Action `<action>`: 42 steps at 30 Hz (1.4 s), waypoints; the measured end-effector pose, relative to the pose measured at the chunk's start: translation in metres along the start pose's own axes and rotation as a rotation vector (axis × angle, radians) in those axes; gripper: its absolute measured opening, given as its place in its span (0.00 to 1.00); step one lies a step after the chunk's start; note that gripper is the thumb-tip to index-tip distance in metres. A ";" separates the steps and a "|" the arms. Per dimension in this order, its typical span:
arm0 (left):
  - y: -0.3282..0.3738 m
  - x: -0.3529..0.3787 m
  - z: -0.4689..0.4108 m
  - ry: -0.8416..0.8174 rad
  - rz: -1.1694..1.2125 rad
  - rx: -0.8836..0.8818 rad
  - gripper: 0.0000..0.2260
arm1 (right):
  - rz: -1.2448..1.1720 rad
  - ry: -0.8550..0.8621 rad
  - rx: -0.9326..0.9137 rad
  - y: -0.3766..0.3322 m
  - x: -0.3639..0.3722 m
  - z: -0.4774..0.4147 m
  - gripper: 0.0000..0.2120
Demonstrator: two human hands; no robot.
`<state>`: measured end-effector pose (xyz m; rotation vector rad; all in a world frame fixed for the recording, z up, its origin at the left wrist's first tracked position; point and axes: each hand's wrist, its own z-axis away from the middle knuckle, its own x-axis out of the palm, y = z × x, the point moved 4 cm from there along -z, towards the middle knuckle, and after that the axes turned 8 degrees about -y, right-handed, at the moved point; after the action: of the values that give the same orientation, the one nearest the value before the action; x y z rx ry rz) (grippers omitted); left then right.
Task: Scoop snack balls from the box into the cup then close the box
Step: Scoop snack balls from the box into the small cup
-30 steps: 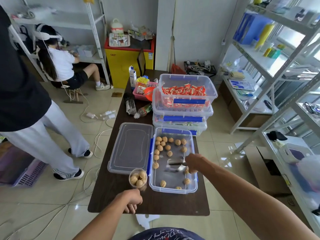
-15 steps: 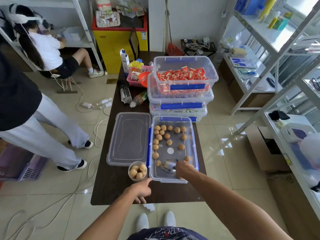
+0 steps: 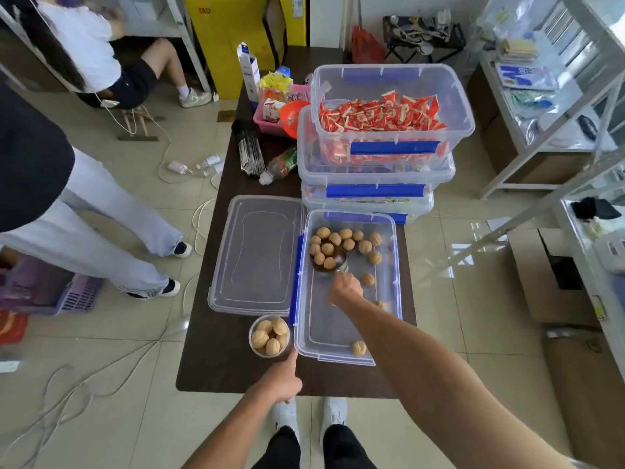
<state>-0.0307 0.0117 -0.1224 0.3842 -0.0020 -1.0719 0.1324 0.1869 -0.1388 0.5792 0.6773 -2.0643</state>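
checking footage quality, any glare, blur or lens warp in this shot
Head view: strong wide-angle warp, the shelf posts at right lean and bow. Window glare reflects off the floor tiles. Edges smear, notably the purple basket. The centre is sharp: snack balls, scoop in the right hand, cup.

Probably storeroom: metal shelving (image 3: pixel 541 106), stacked bins (image 3: pixel 378 164)
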 end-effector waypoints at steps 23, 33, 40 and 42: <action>-0.035 -0.009 0.003 0.077 -0.142 -0.192 0.28 | -0.006 0.262 -0.131 0.059 -0.017 0.027 0.13; -0.043 -0.021 0.040 0.357 -0.015 -0.226 0.38 | 0.350 0.141 -0.395 0.081 -0.039 0.075 0.18; -0.040 -0.020 0.049 0.445 0.088 -0.160 0.37 | 0.671 0.043 -0.554 0.047 -0.044 0.108 0.16; -0.037 -0.019 0.057 0.452 0.090 -0.151 0.35 | 0.755 0.039 -0.563 0.038 -0.043 0.118 0.15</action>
<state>-0.0825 -0.0046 -0.0774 0.4774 0.4570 -0.8715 0.1690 0.1176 -0.0341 0.4473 0.8542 -1.1010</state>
